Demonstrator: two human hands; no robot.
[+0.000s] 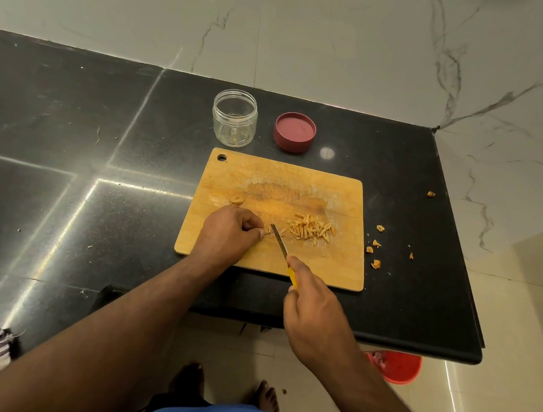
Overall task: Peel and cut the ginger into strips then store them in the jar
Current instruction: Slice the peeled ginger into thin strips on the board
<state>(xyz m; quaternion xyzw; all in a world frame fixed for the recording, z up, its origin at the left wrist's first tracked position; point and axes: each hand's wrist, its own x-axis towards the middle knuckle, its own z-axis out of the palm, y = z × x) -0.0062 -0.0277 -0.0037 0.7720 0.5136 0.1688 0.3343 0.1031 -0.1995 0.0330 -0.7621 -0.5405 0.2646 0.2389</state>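
Ginger piece [268,231] lies on the cutting board [341,270], pinched at the left hand's [230,230] curled fingers [258,231]. The knife [278,239], blade slanting away, meets it from the right, gripped by the right hand [311,301]. Cut strips [310,230] lie beyond the blade; the jar [234,118] stands open farther off.

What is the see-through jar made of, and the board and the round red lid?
The jar looks like clear plastic, perhaps glass: you see straight through it, and its ribbed walls shine. The board looks like wood, pale brown with grain lines, knife marks and a matt face. The lid seems to be smooth dark red plastic, evenly coloured with a dull sheen.
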